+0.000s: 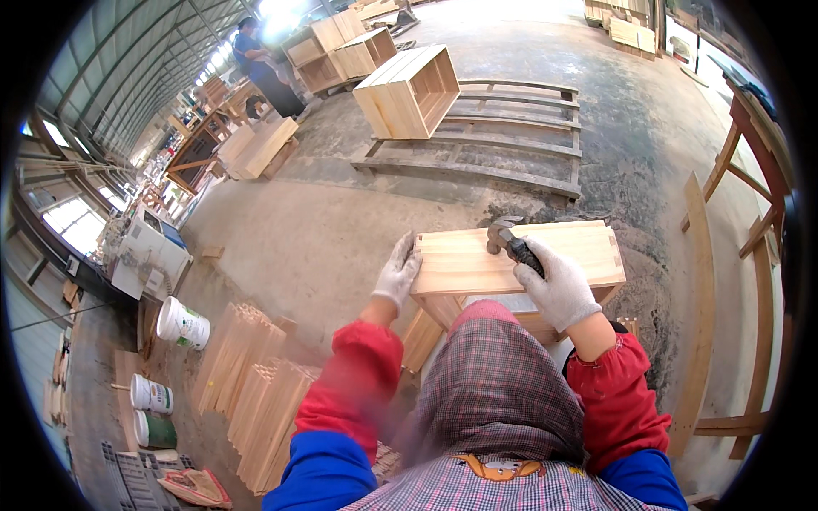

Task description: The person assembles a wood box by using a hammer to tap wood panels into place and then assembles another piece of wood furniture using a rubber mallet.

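A pale wooden box (pixel 477 260) with finger-jointed corners rests against my raised knee, its top panel facing me. My left hand (pixel 397 274), in a white work glove, presses flat on the box's left edge. My right hand (pixel 558 288), also gloved, is closed around a hammer (pixel 511 243) with a dark handle. The hammer's metal head touches the top panel near its far middle. Red and blue sleeves cover both forearms.
Stacks of thin wooden slats (pixel 256 387) lie on the concrete floor at my left, beside white buckets (pixel 181 324). A finished wooden box (pixel 409 92) sits on a pallet (pixel 511 145) ahead. A person (pixel 264 72) works far off. A wooden frame (pixel 724 281) stands at right.
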### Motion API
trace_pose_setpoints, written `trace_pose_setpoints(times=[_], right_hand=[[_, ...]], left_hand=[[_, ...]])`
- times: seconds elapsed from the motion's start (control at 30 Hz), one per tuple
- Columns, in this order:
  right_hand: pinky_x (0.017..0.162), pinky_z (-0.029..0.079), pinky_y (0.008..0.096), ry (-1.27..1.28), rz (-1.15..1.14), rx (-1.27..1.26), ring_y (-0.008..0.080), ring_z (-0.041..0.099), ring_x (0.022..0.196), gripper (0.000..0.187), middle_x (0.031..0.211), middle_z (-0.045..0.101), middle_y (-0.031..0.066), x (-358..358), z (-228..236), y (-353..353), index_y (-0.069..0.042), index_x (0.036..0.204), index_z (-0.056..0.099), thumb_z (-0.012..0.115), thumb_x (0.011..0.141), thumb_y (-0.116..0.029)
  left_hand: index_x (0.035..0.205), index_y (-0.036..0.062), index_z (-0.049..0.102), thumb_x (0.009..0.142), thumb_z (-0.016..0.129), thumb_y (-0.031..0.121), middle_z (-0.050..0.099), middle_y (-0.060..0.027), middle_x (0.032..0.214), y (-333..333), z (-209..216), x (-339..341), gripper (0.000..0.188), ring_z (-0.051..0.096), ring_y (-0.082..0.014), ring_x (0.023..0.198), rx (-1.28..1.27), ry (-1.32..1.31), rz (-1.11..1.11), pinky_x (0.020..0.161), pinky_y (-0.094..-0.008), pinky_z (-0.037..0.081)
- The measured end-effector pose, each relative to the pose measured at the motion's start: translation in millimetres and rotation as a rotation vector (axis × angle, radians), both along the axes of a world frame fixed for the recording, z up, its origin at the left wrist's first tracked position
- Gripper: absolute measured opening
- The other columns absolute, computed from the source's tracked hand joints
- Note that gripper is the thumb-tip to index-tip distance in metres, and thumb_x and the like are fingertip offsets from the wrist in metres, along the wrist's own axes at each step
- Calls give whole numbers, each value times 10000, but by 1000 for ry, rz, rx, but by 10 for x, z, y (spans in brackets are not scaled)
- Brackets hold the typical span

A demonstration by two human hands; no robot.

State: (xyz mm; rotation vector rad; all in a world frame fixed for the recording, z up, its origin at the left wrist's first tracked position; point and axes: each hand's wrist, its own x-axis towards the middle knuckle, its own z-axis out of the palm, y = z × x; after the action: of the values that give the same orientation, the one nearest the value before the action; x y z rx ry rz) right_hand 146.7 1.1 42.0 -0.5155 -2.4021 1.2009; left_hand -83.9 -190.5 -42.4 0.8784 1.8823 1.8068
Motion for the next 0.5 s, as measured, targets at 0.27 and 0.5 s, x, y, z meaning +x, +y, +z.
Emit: trace_pose_setpoints(times=[0.27, 0.5], right_hand=[[695, 466, 426, 12, 4, -48, 410, 601, 809, 336, 818, 618, 236, -1, 3, 11, -51, 1122, 557, 587, 828, -211], [700, 468, 422, 15, -5, -32, 410, 602, 822, 342, 826, 618, 236, -17, -16, 7, -50, 1125, 556, 582, 827, -215]], left_hand=[[1373, -3, 377, 927, 531, 166, 432, -80, 1372, -299, -9, 390, 501, 364, -174, 1285, 32, -61, -21, 1085, -300, 253], [1437, 26, 246, 857, 619, 206, 370, -86, 1422, -315, 131, 245, 712, 423, -188, 1217, -56, -81, -147, 1037, -319, 324]])
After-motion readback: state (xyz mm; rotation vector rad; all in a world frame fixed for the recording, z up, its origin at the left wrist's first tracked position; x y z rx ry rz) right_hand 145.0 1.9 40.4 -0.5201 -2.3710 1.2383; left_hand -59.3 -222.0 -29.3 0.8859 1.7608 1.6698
